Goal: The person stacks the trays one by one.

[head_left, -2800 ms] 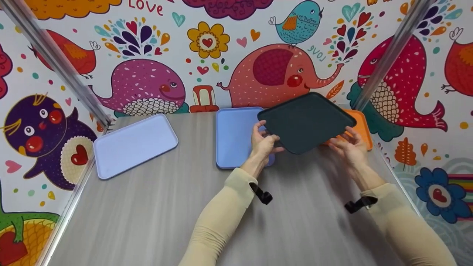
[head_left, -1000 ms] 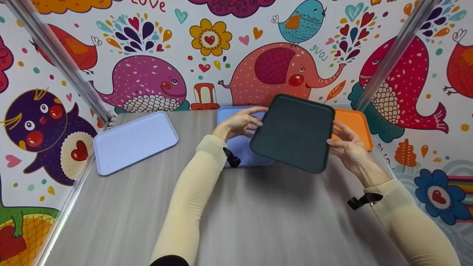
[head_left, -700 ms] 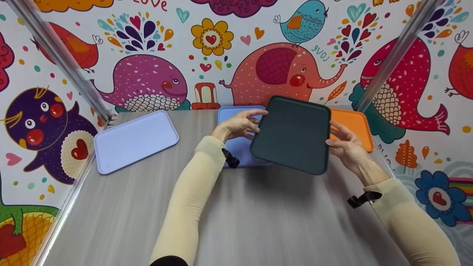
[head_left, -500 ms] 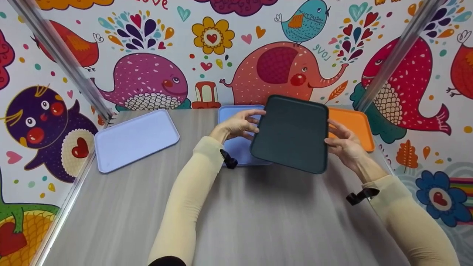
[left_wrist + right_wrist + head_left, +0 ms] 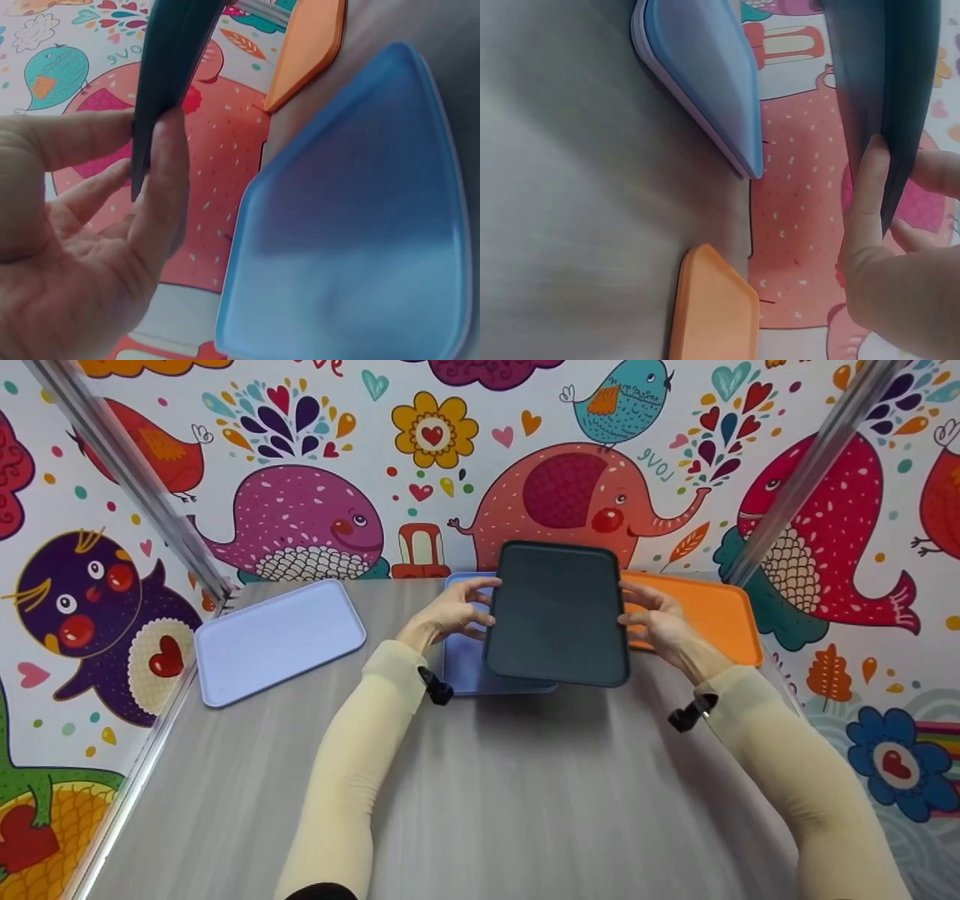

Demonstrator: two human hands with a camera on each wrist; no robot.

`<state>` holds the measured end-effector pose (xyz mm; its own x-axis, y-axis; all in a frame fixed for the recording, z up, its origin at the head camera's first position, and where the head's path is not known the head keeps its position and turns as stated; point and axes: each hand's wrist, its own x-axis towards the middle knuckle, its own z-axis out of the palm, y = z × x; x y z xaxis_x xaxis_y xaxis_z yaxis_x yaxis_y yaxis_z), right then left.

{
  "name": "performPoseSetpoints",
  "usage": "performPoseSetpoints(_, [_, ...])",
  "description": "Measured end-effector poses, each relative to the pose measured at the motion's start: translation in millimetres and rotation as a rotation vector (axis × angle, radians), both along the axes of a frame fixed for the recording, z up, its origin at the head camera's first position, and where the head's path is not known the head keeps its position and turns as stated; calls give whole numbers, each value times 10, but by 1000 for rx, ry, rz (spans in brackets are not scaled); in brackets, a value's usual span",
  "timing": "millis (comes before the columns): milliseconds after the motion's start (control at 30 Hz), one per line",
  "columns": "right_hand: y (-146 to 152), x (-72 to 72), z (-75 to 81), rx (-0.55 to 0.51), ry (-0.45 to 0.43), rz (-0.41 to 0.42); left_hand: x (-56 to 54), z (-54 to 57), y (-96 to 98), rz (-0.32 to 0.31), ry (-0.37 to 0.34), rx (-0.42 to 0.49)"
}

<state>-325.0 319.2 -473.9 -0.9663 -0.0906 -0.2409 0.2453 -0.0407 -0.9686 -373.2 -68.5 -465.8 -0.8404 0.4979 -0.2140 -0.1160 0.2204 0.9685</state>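
Between both hands a dark green rectangular tray [image 5: 559, 615] hangs above the table, its flat face toward the head camera. My left hand [image 5: 451, 611] pinches its left edge; the left wrist view shows thumb and fingers on opposite faces of the dark tray [image 5: 169, 67]. On the other side my right hand [image 5: 656, 619] pinches the right edge in the same way. Below and behind the dark tray lies a blue tray [image 5: 465, 667], partly covered by it in the head view. In the right wrist view the blue tray [image 5: 705, 67] rests on a paler one.
An orange tray [image 5: 712, 615] lies at the back right of the grey table [image 5: 450, 795]. A pale lavender tray [image 5: 281, 641] sits at an angle at the back left. Metal posts [image 5: 817, 457] and a cartoon-printed wall stand behind and to the sides.
The dark tray was turned from a diamond-like slant to nearly upright, then carried left over the blue tray. Both hands moved left with it, and more of the orange tray shows.
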Motion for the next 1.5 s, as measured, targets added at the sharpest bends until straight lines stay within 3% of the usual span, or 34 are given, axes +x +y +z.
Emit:
performPoseSetpoints(267, [-325, -281, -189, 108, -1, 9, 13, -146, -223, 91, 71, -84])
performPoseSetpoints(567, [-655, -478, -428, 179, -2, 14, 16, -348, -349, 207, 85, -158])
performPoseSetpoints(767, [-858, -536, -565, 315, 52, -15, -25, -490, -385, 257, 123, -241])
performPoseSetpoints(1067, [-1026, -565, -713, 436, 78, -55, -64, -660, -432, 324, 132, -317])
performPoseSetpoints(1100, [-1037, -568, -723, 440, 70, -59, -147, -791, -467, 326, 153, -313])
performPoseSetpoints(1167, [-1055, -571, -737, 445, 57, -64, -195, -867, -474, 339, 189, -363])
performPoseSetpoints(1300, [-1091, -576, -758, 466, 67, -63, -183, -889, -434, 358, 256, -494])
performPoseSetpoints(1367, [-1108, -573, -773, 471, 77, -63, -54, -722, -353, 360, 267, -580])
performPoseSetpoints(1500, [-1137, -558, -823, 452, 82, -68, 0, -691, -302, 353, 307, -667])
